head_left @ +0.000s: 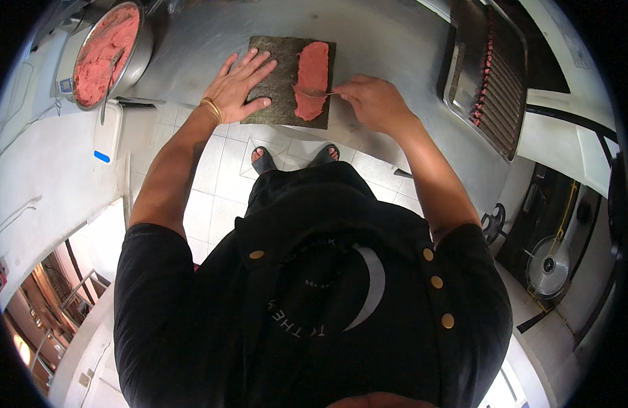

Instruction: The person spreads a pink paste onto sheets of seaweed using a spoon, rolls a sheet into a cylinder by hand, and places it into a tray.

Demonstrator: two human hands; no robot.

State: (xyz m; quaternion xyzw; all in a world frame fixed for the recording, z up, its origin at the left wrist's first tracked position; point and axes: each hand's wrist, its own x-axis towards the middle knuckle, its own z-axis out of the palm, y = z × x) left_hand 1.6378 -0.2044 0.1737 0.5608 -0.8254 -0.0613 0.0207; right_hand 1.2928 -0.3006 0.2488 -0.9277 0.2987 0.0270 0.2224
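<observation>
A dark green seaweed sheet point(276, 85) lies on the steel table, near its front edge. Along its right part runs a thick strip of pink paste point(313, 61), longer from far to near than it is wide. My left hand point(240, 83) rests flat on the sheet's left side, fingers spread, holding nothing. From the right, my right hand point(374, 100) grips a thin metal utensil point(316, 92), whose flat end touches the lower half of the paste. Whether that end is a spoon or a blade I cannot tell.
At the far left stands a steel bowl point(145, 54) of pink paste, with a metal spoon point(110, 81) leaning in it. To the right, a metal tray point(452, 85) holds several dark rolls point(507, 88) with pink ends. The steel table point(388, 41) extends between them. A fan point(548, 266) is at the right.
</observation>
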